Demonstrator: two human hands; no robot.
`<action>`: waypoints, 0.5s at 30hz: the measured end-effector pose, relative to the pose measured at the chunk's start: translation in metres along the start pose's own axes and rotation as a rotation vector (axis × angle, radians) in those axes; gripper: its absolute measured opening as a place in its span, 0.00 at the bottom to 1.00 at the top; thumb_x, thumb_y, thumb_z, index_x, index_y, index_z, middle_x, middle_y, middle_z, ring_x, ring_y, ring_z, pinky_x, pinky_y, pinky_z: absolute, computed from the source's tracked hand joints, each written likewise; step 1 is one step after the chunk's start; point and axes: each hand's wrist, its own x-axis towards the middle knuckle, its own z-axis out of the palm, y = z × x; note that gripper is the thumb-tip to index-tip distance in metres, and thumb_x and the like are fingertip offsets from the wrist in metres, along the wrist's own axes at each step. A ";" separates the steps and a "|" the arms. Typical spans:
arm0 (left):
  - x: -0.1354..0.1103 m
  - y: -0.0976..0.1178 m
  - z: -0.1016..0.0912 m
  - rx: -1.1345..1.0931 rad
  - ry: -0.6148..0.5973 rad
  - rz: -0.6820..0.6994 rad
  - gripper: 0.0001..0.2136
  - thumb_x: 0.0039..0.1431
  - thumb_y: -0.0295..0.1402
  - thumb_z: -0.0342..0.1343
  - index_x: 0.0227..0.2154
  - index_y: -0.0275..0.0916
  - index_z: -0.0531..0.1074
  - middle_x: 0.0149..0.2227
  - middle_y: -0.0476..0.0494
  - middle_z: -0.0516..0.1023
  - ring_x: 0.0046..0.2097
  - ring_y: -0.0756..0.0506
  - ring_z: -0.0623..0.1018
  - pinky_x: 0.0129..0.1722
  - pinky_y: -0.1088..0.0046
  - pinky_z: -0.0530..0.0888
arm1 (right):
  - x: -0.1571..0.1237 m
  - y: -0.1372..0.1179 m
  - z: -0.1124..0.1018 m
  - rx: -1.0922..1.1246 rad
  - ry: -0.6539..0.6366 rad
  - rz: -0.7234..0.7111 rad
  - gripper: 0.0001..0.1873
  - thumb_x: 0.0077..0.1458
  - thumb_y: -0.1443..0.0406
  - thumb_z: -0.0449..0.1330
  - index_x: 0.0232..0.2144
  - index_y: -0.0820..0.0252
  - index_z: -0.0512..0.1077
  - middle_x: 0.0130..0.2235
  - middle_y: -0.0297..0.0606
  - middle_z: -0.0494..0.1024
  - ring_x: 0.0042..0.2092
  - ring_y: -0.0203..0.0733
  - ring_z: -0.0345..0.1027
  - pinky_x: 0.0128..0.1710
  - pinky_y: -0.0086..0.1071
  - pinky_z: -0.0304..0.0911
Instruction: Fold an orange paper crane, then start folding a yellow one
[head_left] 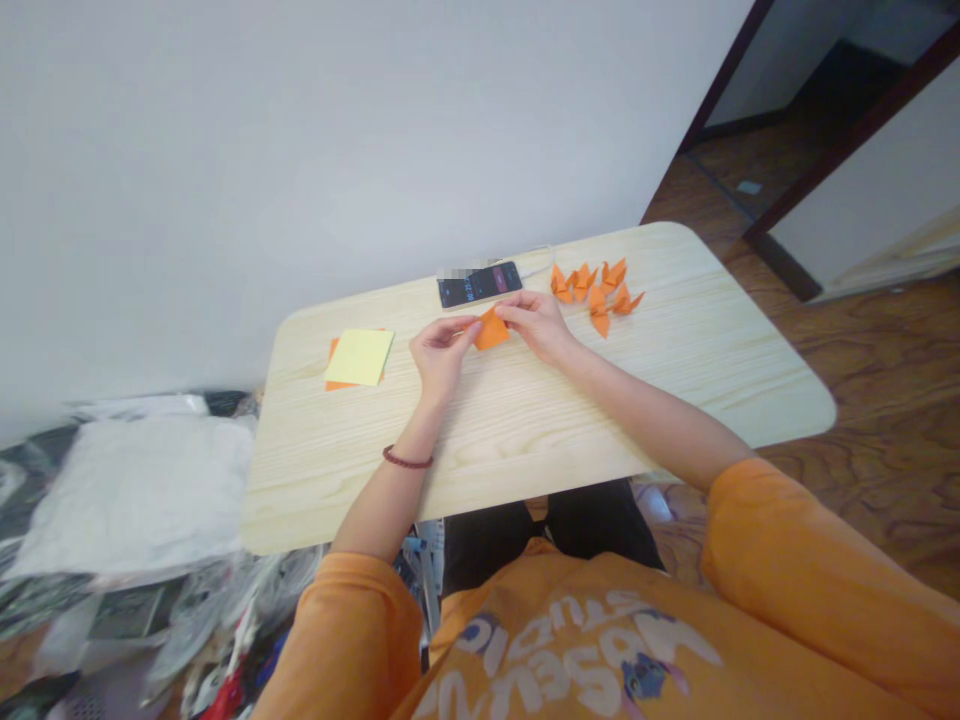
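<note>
A small folded piece of orange origami paper [493, 331] is held up just above the table, between my two hands. My left hand [442, 350] pinches its left edge with thumb and fingers. On the other side, my right hand [538, 322] grips the upper right corner between thumb and forefinger. Several finished orange paper cranes [598, 308] sit in a cluster to the right of my right hand. Left of my left hand lies a stack of square paper [361, 357], yellow on top with orange showing beneath.
A phone [480, 285] with a lit timer screen lies behind my hands, a white cable running from it. The pale wooden table [525, 450] has rounded corners and meets a white wall. Plastic-wrapped bags [142, 490] are piled at the left.
</note>
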 end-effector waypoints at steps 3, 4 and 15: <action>0.000 0.000 0.000 -0.017 -0.009 0.011 0.07 0.42 0.32 0.69 0.26 0.40 0.79 0.30 0.46 0.81 0.33 0.47 0.80 0.37 0.69 0.77 | 0.000 0.000 0.000 -0.001 0.002 -0.004 0.15 0.34 0.59 0.71 0.21 0.61 0.71 0.22 0.31 0.72 0.25 0.31 0.62 0.27 0.28 0.58; 0.000 0.000 0.000 -0.022 -0.010 0.015 0.07 0.42 0.32 0.69 0.26 0.40 0.79 0.30 0.46 0.81 0.33 0.47 0.80 0.36 0.69 0.77 | -0.001 -0.001 0.001 -0.002 0.003 -0.005 0.15 0.33 0.59 0.71 0.21 0.61 0.71 0.21 0.30 0.71 0.24 0.31 0.61 0.27 0.28 0.58; 0.000 0.001 0.000 -0.003 0.001 -0.004 0.06 0.43 0.31 0.68 0.26 0.40 0.79 0.30 0.46 0.82 0.33 0.47 0.80 0.37 0.69 0.77 | 0.000 0.000 0.001 0.003 0.012 -0.026 0.15 0.33 0.58 0.71 0.21 0.60 0.71 0.21 0.30 0.72 0.24 0.30 0.60 0.25 0.27 0.57</action>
